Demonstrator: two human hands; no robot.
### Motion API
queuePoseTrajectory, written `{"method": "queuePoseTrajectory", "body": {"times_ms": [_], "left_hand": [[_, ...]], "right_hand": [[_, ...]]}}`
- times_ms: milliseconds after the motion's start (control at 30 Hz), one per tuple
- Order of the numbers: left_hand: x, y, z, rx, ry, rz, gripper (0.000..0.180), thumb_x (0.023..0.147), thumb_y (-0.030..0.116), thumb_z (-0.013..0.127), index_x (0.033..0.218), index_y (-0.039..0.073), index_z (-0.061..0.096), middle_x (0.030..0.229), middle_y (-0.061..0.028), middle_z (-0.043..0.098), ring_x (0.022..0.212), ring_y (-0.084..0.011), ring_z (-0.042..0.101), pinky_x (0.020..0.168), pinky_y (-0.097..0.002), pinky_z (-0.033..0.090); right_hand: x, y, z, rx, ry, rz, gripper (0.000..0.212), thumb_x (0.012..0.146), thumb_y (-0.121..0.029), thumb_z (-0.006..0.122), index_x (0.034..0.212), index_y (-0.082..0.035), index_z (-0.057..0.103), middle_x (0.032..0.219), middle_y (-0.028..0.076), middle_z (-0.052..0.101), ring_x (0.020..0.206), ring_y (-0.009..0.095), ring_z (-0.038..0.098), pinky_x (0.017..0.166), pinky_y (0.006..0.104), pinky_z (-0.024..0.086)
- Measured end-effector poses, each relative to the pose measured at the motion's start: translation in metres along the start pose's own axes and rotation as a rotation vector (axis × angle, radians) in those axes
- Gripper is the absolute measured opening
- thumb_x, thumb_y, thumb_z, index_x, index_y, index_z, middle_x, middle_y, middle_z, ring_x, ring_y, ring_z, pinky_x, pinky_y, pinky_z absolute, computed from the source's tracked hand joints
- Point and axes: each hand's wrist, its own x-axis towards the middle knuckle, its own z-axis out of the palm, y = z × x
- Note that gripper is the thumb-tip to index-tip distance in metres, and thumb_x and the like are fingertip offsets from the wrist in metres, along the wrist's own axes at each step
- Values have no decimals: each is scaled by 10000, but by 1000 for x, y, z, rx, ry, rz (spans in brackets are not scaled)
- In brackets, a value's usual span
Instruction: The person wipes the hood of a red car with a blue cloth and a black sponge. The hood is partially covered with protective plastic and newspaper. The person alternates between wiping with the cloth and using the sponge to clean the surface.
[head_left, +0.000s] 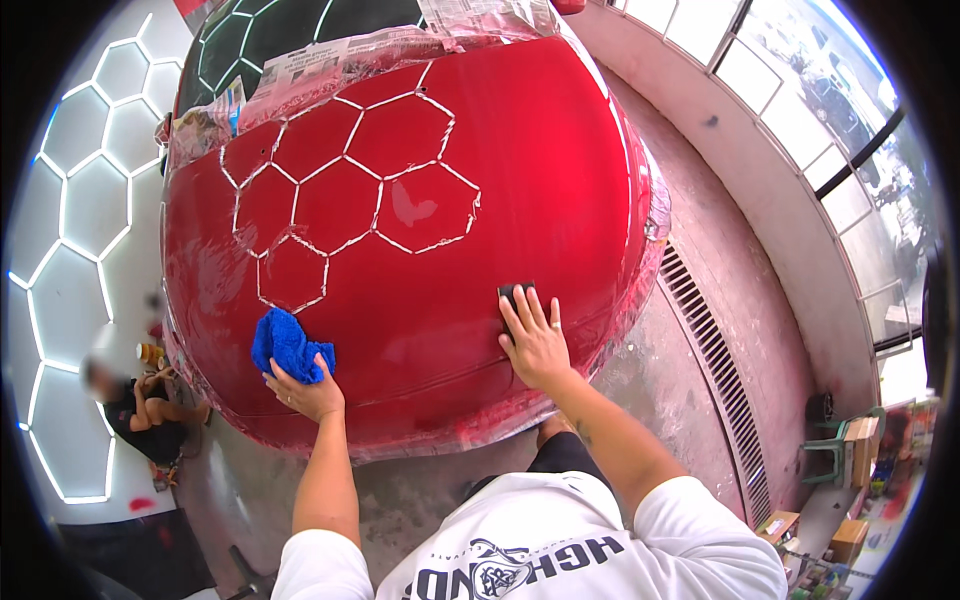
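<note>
A glossy red car hood (430,310) lies under both my hands. My left hand (308,395) is closed on a bunched blue microfiber cloth (284,342) and rests it on the hood's near left part. Farther right, my right hand (540,348) is laid over a small black pad (514,294), pressing it to the paint with the fingers stretched forward. The pad's edge shows past the fingertips; the rest is hidden under the hand. White hexagon reflections from lights cover the hood's left half.
Newspaper and plastic masking (340,62) cover the windshield's base, and plastic film (480,430) runs along the near edge. At the left, another person (150,415) sits low beside the car. A floor grate (715,370) and a green chair (828,450) with boxes are at right.
</note>
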Motion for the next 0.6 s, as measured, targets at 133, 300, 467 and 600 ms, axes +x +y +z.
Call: {"method": "queuePoseTrajectory", "body": {"times_ms": [133,300,467,600], "left_hand": [[2,13,7,-34,-3,31,975,973,542,751,1703,80,300,1726,-325,309,1608,-516,280,1300,-645,249],[-2,3,-7,-72,-25,40,974,998,574,699,1706,43,293,1734,-327,295,1616,-516,263,1303,-623,244],[-2,-6,-4,-99,-85,88,1039,998,661,642,1705,-4,271,1751,-324,261,1628,-497,255,1312,-607,222],[-4,-23,-4,-132,-48,127,1034,1003,678,622,1700,-6,281,1734,-320,287,1622,-497,262,1309,-614,218]], "right_hand": [[152,28,-35,-65,87,5,633,1138,-415,456,1701,-141,365,1782,163,308,1662,370,245,1316,679,168],[377,63,-62,-98,-35,19,609,1178,-452,288,1714,-162,311,1817,125,234,1693,323,166,1346,659,146],[563,123,-63,-133,23,22,625,1172,-480,275,1724,-187,314,1830,120,204,1692,356,168,1306,744,138],[623,134,-49,-122,89,-21,617,1163,-508,298,1706,-215,336,1816,97,237,1676,360,219,1277,774,204]]}}
